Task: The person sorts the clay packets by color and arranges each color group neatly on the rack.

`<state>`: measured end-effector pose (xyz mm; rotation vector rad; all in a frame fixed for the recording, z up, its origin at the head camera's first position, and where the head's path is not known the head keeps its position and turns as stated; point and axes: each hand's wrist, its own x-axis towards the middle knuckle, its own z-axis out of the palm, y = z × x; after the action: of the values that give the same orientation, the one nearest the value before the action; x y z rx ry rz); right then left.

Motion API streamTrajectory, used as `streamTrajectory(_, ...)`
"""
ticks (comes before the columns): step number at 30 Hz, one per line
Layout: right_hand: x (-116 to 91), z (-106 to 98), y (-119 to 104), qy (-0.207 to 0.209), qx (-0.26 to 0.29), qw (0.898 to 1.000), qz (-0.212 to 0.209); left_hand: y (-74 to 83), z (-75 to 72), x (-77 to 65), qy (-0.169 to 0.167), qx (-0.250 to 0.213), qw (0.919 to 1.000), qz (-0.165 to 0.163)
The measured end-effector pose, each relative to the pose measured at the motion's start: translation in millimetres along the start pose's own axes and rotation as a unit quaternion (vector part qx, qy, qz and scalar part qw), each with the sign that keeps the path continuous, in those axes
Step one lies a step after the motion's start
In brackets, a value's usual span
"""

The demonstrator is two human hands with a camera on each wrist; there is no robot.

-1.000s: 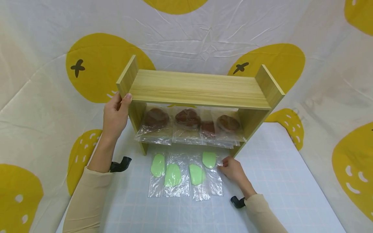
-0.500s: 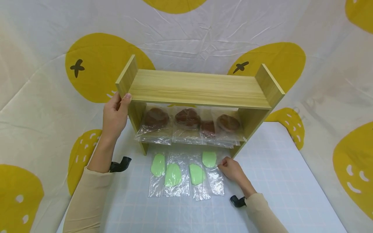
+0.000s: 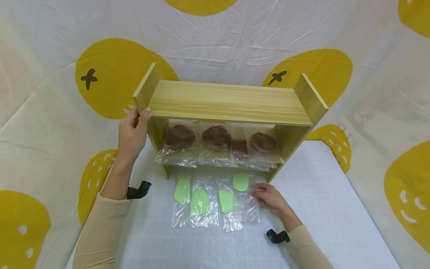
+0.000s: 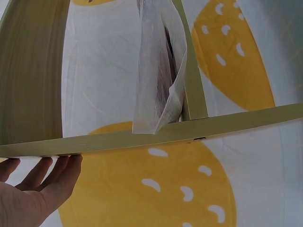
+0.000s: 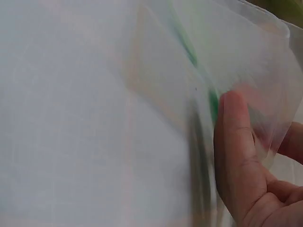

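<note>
My left hand grips the left side panel of a two-tier wooden shelf, thumb at its front edge; in the left wrist view the fingers lie along the panel's outer face. On the right, my right hand pinches the edge of a clear plastic bag holding a pale green flat piece. The right wrist view shows the bag's film between thumb and fingers, its near edge raised. Other bagged green pieces lie in a row to its left.
Several clear bags with dark reddish-brown round pieces lie on the shelf's lower board, their ends hanging over its front. The shelf stands on a pale checked tablecloth. Behind hangs a white cloth with yellow shapes.
My right hand has turned and taken the bag's edge between thumb and fingers, lifting it; the green piece in it has shifted slightly back. The left hand stays on the shelf.
</note>
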<state>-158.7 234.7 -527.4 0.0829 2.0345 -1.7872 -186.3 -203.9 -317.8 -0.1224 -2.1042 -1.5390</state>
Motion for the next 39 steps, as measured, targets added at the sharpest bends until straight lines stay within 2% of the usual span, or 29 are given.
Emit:
streamTrajectory(6, -1.1, -1.1, 3.1, -0.055, 0.069, 0.996, -0.006, 1.9, -0.1, -0.8, 0.000, -0.002, 1.0000, 0.003)
streamTrajectory(10, -2.8, -0.7, 0.8, -0.078, 0.093, 0.993, -0.009, 2.3, 0.2, -1.3, -0.002, -0.004, 1.0000, 0.008)
streamTrajectory(23, -9.6, 7.4, -16.9, -0.126, 0.107, 0.985, -0.049, 1.1, 0.3, -0.8, -0.003, -0.008, 0.9999, 0.011)
streamTrajectory(27, -11.1, 17.7, -26.2, -0.139, 0.111, 0.983, -0.050, 0.8, -0.4, -0.7, -0.004, -0.002, 1.0000, 0.003)
streamTrajectory(39, -14.3, 52.7, -51.3, -0.189, 0.069, 0.977, -0.064, 1.0, 0.0, -0.8, -0.003, -0.003, 1.0000, 0.003)
